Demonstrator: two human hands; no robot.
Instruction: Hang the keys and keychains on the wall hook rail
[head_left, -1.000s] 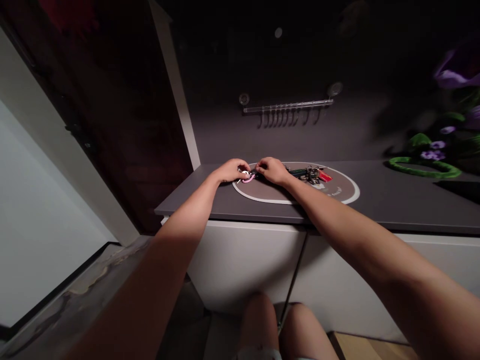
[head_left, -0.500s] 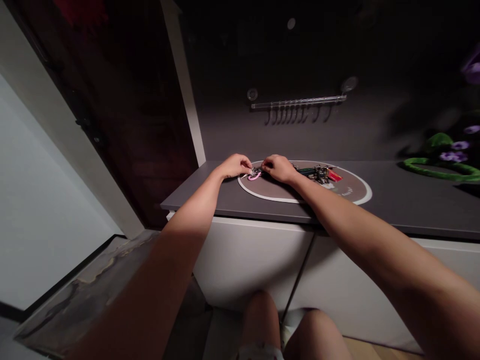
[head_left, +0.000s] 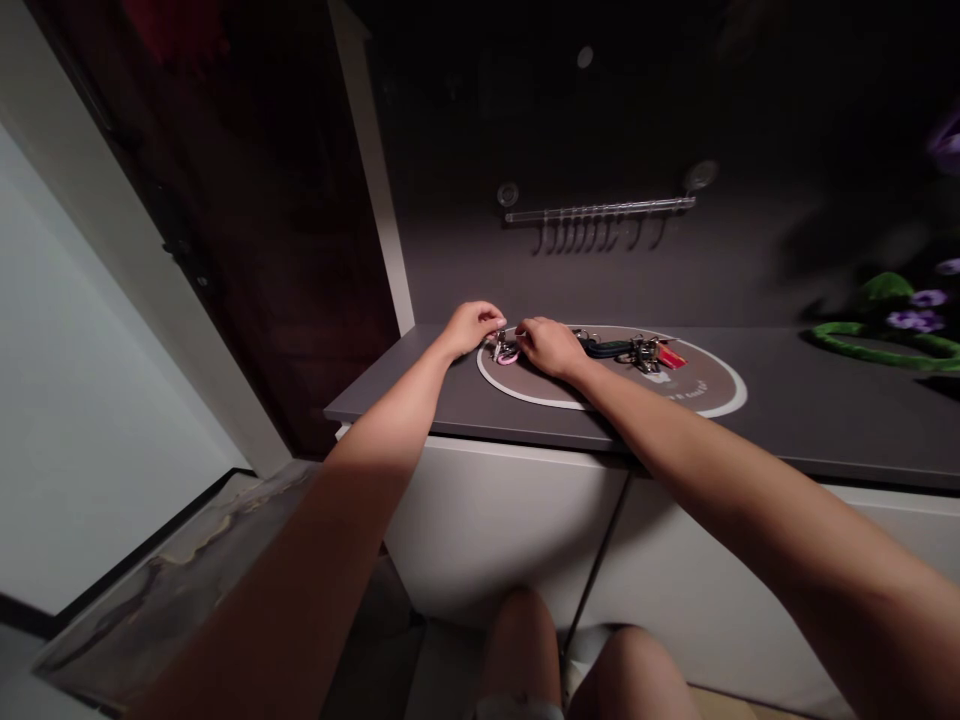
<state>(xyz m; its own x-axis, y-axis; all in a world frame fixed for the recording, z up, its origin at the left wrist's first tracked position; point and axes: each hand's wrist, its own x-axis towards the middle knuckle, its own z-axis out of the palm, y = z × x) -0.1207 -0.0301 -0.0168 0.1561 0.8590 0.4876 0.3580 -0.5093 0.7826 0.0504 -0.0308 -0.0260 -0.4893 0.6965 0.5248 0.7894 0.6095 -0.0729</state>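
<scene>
My left hand [head_left: 474, 328] is closed in a pinch on a small bunch of keys [head_left: 500, 348] at the left end of an oval brown mat [head_left: 551, 392]. A pink loop [head_left: 508, 357] hangs with the bunch, low over the mat. Close beside it, my right hand [head_left: 551, 347] is lowered over the mat with its fingers curled. What those fingers hold is hidden from view. Right of that hand, a dark strap [head_left: 609, 348] runs to a second metal bunch, seemingly keys [head_left: 645, 354], with a red tag [head_left: 671, 357].
The mat lies on a dark grey counter [head_left: 420, 400] above white cabinet doors [head_left: 510, 520]. On the wall behind, a clear rail [head_left: 600, 211] carries several hooks. Purple flowers and a green ring [head_left: 847, 338] stand at the right. A dark door [head_left: 277, 220] is at the left.
My left hand has raised the keys slightly, so they stand more upright. My right hand has shifted a little lower and its fingers are more curled. The view has tilted slightly.
</scene>
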